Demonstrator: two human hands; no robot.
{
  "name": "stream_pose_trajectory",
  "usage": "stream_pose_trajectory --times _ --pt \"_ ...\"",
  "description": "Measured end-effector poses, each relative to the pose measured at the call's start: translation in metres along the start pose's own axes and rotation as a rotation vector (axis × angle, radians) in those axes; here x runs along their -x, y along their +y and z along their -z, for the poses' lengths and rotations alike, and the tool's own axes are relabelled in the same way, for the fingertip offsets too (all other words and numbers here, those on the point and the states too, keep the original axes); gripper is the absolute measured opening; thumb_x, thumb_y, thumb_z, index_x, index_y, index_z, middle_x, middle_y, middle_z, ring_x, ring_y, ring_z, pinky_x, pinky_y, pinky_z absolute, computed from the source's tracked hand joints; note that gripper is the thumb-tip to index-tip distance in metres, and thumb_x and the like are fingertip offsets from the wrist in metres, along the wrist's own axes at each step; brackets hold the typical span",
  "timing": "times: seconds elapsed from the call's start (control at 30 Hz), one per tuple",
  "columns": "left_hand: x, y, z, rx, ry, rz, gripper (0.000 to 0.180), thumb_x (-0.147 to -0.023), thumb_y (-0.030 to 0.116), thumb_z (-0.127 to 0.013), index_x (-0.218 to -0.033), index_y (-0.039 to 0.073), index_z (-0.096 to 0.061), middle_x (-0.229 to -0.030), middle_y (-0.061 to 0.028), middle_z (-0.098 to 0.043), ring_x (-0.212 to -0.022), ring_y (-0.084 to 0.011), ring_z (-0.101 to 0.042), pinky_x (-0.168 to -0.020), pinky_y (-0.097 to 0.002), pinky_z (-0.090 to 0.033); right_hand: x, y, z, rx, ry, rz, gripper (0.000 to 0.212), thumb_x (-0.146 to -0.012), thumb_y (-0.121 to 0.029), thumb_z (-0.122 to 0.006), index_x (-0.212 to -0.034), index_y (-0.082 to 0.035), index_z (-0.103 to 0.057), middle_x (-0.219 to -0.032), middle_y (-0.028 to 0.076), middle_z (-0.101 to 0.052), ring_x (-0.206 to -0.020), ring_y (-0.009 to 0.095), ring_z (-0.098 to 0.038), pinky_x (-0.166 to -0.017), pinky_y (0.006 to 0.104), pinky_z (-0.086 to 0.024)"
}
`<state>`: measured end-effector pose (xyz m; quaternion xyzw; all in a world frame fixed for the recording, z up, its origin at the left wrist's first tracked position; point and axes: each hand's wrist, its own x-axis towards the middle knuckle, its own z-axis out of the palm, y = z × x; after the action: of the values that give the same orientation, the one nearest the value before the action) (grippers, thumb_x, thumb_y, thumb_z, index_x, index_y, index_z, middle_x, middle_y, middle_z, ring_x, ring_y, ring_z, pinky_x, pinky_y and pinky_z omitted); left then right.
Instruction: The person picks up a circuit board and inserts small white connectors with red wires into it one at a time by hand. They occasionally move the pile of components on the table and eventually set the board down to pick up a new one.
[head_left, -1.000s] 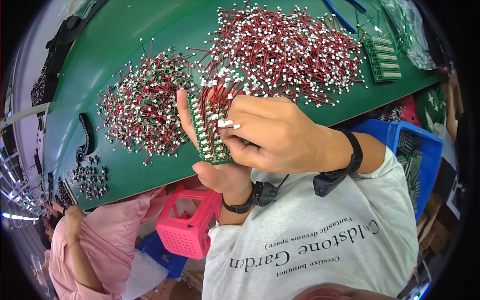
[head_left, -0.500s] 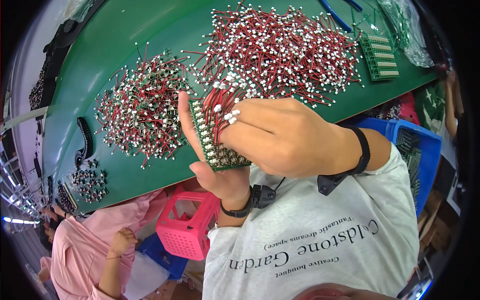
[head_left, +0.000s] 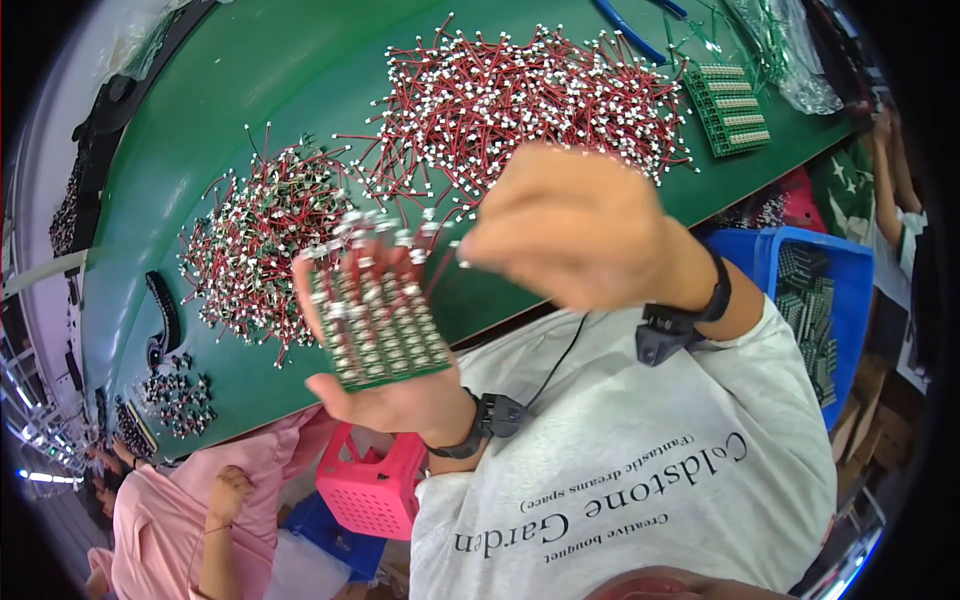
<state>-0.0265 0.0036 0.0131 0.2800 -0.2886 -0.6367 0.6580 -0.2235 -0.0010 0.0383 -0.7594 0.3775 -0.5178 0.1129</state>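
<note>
My left hand (head_left: 415, 402) is closed around a green circuit board panel (head_left: 385, 345), with a thumb at its lower left and fingers beneath. Rows of small white connectors cover the panel. Red wires with white plugs stand up from its far rows. To the right of the panel, my right hand (head_left: 575, 230) is pinched and smeared by motion. A red wire lead (head_left: 440, 270) with a white end shows at its fingertips. Beyond my hands lies a large pile of red wire leads (head_left: 540, 100). A second pile (head_left: 270, 245), of red wires mixed with small green boards, sits to the left.
Stacked green panels (head_left: 730, 110) lie at the far right of the green table (head_left: 230, 90), near clear plastic and a blue-handled tool (head_left: 630, 32). A blue bin (head_left: 855, 290) stands on the right. A pink stool (head_left: 370, 490) and a person in pink (head_left: 190, 500) are at the lower left.
My left hand has moved left and down, turning the panel's face more into view. My right hand has drawn away from the panel, and a gap now separates them.
</note>
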Motion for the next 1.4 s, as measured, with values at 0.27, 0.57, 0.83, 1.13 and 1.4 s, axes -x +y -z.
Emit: stream_pose_trajectory --times 0.27,0.57,0.83,1.13,1.4 --pt "-0.001 0.001 0.011 0.078 -0.063 -0.033 0.082 -0.096 0.059 -0.035 -0.152 0.001 -0.023 -0.131 -0.0311 -0.053 -0.117 -0.0402 -0.055 -0.106 -0.0526 -0.039 0.011 0.021 0.002 0.488 -0.221 -0.391 0.013 -0.078 -0.012 -0.073 -0.088 -0.008 -0.067 -0.088 0.006 -0.058 -0.083 0.027 -0.061 -0.068 0.0377 -0.050" --pt "0.001 0.003 0.017 0.138 -0.087 -0.030 0.081 -0.098 0.057 -0.035 -0.155 0.003 -0.016 -0.134 -0.0332 -0.050 -0.118 -0.0408 -0.055 -0.106 -0.0511 -0.038 0.008 0.030 0.010 0.345 -0.053 -0.254 0.009 -0.080 -0.005 -0.069 -0.089 -0.005 -0.067 -0.090 0.009 -0.062 -0.083 0.026 -0.060 -0.069 0.0351 -0.049" --pt "-0.001 0.002 0.016 0.180 -0.065 -0.039 0.083 -0.097 0.060 -0.035 -0.154 0.003 -0.018 -0.136 -0.0334 -0.048 -0.120 -0.0418 -0.053 -0.108 -0.0511 -0.037 -0.003 0.018 0.014 -0.109 0.129 -0.486 0.010 -0.092 -0.004 -0.062 -0.101 0.000 -0.065 -0.096 0.006 -0.067 -0.083 0.012 -0.062 -0.071 0.0272 -0.050" --pt "-0.010 -0.003 0.007 0.220 -0.102 0.022 0.084 -0.096 0.063 -0.033 -0.154 0.003 -0.020 -0.135 -0.0312 -0.050 -0.120 -0.0407 -0.055 -0.106 -0.0526 -0.041 -0.012 -0.018 0.010 -0.745 0.027 -0.727 0.016 -0.097 -0.003 -0.056 -0.110 0.005 -0.061 -0.090 0.008 -0.065 -0.074 0.009 -0.062 -0.064 0.0221 -0.051" --pt "-0.014 -0.013 -0.009 0.132 -0.018 0.049 0.082 -0.094 0.064 -0.030 -0.149 0.003 -0.034 -0.129 -0.0267 -0.055 -0.119 -0.0349 -0.054 -0.099 -0.0508 -0.044 -0.001 -0.033 -0.008 -0.316 -0.129 -0.396 0.011 -0.082 0.002 -0.069 -0.093 0.000 -0.066 -0.079 0.006 -0.066 -0.057 0.011 -0.062 -0.049 0.0248 -0.048"
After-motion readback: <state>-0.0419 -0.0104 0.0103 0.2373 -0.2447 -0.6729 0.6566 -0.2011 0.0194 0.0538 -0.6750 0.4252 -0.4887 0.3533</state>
